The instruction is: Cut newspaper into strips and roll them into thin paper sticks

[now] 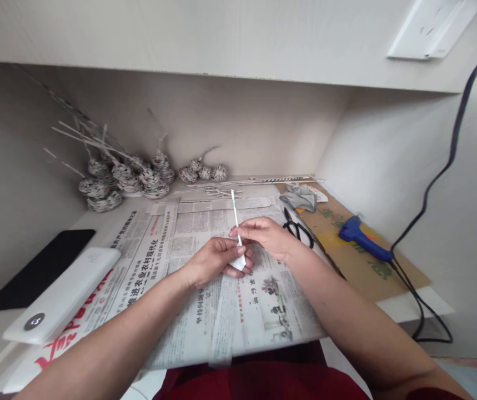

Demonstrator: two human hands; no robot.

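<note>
Both hands meet over the middle of the newspaper-covered board [188,244]. Between them stands a thin rolled paper stick [235,210], nearly upright, with a loose flap of paper at its lower end. My left hand [217,255] pinches the lower part near that flap, thumb on top. The fingers of my right hand [259,233] close on the stick a little higher up. Behind the hands lie several short paper sticks [224,193] and narrow newspaper strips [221,205]. A pair of black scissors [299,228] rests just right of my right hand.
Woven paper gourds [138,175] stand at the back left. A white power bank [65,294] and black phone [40,269] lie left. On cardboard [346,261] at right are a blue glue gun [365,239] and grey cloth [299,197]; its cable [442,178] runs upward. A shelf edge [205,69] overhangs.
</note>
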